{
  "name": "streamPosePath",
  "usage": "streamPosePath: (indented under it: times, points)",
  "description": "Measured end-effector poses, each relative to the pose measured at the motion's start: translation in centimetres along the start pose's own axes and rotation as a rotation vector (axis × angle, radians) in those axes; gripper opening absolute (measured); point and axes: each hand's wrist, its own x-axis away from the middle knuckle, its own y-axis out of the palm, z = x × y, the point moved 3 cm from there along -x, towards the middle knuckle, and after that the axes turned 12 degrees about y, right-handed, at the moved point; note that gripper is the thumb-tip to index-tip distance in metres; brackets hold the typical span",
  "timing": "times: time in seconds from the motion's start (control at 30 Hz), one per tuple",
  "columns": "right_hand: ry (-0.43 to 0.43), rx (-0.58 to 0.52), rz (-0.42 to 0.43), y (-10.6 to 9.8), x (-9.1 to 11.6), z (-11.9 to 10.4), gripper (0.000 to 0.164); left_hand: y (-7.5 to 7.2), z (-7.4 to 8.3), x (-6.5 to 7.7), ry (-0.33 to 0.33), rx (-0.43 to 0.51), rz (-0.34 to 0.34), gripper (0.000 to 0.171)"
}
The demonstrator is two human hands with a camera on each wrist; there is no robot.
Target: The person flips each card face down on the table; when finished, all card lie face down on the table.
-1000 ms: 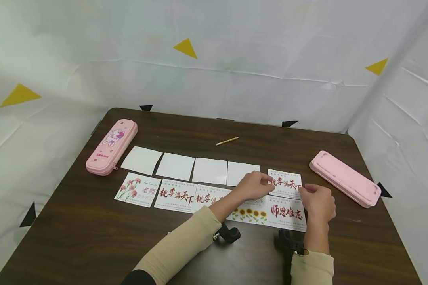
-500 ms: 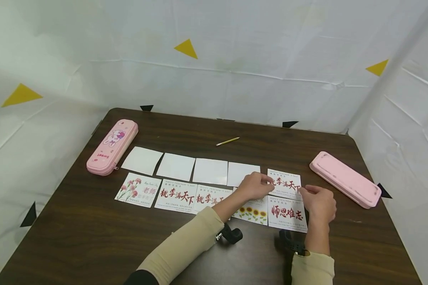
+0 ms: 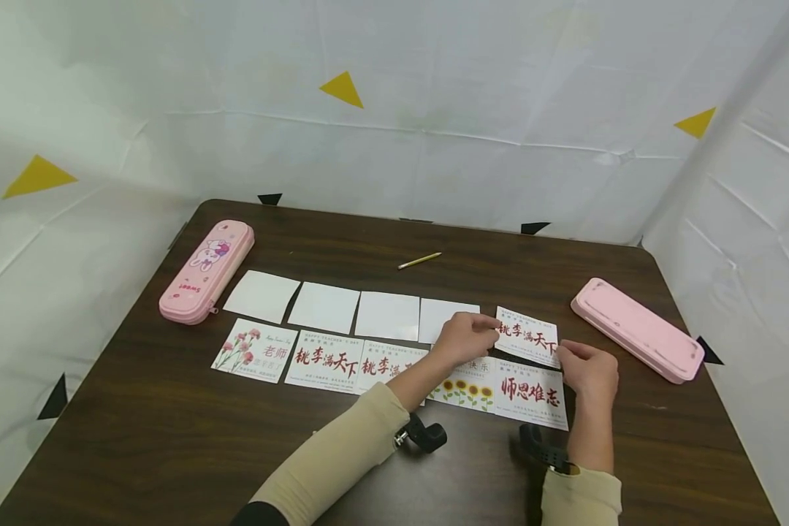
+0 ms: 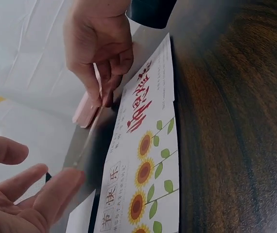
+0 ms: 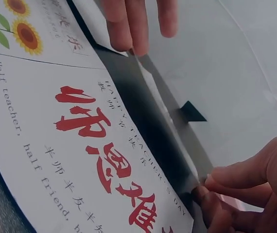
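Note:
Both hands hold a white greeting card [image 3: 528,337] with red Chinese lettering, raised off the table at the right end of the back row. My left hand [image 3: 463,340] has its fingertips at the card's left edge, with one finger held apart in the right wrist view. At the lower right corner, my right hand [image 3: 590,374] pinches it between thumb and finger. Both wrist views show this card nearly edge-on. Below it lie a red-lettered card [image 3: 531,393] and a sunflower card [image 3: 463,391], the latter partly covered by my left wrist.
Several blank white cards [image 3: 386,315] lie along the back row. A carnation card [image 3: 254,351] and red-lettered cards [image 3: 322,360] continue the front row leftward. Pink pencil cases stand at left [image 3: 207,272] and right [image 3: 638,330]. A pencil [image 3: 419,261] lies behind the cards.
The card between my hands has lifted from the table, its upper left corner rising and its lower edge tilting. Both hands have shifted only slightly with it.

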Motion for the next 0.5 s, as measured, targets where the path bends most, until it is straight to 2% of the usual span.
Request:
streamPosePath:
  times: [0.17, 0.4, 0.5]
  points:
    - [0.016, -0.104, -0.074, 0.0, -0.2, -0.1, 0.035, -0.4, 0.3, 0.1, 0.063, 0.076, 0.064, 0.020]
    - [-0.022, -0.209, -0.128, -0.6, -0.2, -0.7, 0.033, -0.8, 1.1, 0.3, 0.263, 0.008, 0.136, 0.019]
    - [-0.050, -0.231, -0.125, -0.8, -0.1, -0.9, 0.031, -0.9, 1.4, 0.4, 0.324, 0.003, 0.163, 0.017]
